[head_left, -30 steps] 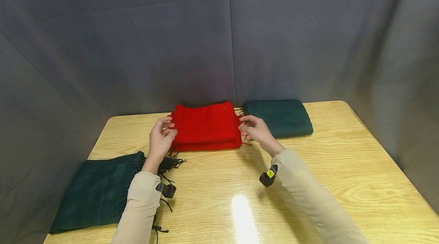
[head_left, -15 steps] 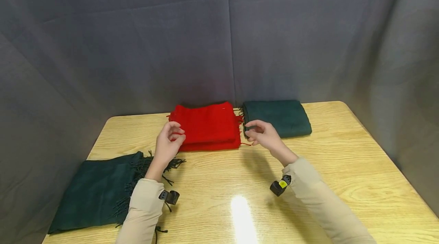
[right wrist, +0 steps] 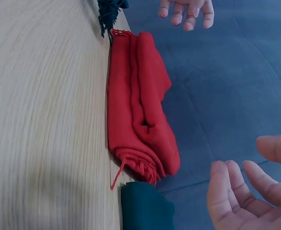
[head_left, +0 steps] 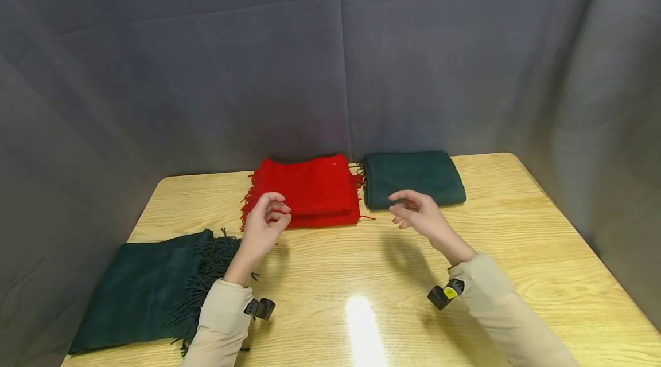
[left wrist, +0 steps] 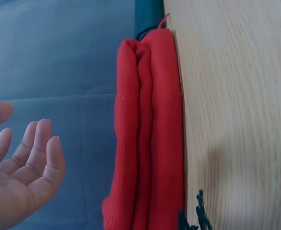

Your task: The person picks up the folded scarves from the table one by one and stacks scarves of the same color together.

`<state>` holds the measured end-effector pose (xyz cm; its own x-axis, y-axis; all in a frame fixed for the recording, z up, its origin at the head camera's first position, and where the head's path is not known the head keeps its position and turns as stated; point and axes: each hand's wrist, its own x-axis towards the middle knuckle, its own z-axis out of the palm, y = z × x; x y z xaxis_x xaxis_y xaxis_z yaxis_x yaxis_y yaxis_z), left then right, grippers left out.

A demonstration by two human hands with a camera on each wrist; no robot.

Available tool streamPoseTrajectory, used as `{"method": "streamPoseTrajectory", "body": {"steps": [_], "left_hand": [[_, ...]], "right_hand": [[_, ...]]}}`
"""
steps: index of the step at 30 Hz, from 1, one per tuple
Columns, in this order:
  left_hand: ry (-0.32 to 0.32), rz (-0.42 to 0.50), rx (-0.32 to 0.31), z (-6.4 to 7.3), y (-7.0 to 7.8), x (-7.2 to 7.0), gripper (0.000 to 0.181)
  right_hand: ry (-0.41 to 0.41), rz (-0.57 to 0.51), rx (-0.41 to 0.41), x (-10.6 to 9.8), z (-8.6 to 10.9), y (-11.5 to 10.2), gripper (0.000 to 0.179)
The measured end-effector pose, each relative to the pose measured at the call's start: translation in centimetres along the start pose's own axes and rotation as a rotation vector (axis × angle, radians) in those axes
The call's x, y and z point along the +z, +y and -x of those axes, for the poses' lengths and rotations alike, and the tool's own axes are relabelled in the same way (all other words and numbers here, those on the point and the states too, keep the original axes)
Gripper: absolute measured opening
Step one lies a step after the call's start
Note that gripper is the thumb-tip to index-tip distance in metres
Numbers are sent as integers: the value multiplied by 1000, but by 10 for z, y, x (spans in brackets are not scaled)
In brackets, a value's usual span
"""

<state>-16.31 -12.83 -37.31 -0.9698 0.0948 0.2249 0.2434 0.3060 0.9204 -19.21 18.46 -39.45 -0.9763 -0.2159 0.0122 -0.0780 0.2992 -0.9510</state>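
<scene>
A red fringed scarf [head_left: 310, 186] lies folded in layers at the back middle of the table. My left hand [head_left: 264, 223] hovers in front of its left part, fingers loosely bent and nothing in them; in the left wrist view that hand [left wrist: 23, 177] is apart from the scarf. Just in front of a folded dark green scarf [head_left: 413, 178], my right hand [head_left: 420, 215] hangs in the air, relaxed and holding nothing. The right wrist view shows the red scarf's rolled layers [right wrist: 135, 105] with loose fringe at the near end.
Another dark green scarf [head_left: 139, 292] lies flat at the front left, its fringe [head_left: 214, 264] partly behind the left forearm. The wooden table [head_left: 320, 275] carries a bright glare spot. A grey curtain [head_left: 258, 69] stands close behind its back edge.
Both hands have drawn back from the red scarf's two ends toward the front, the left also shifting right and the right moving further right. The scarves stay in place.
</scene>
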Motion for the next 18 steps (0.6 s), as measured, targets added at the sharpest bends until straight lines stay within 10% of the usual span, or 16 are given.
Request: {"method": "streamPoseTrajectory", "body": {"steps": [18], "left_hand": [[-83,40,31,-8,4,30,31]], "right_hand": [[10,45,19,-29,11,12,36]]}}
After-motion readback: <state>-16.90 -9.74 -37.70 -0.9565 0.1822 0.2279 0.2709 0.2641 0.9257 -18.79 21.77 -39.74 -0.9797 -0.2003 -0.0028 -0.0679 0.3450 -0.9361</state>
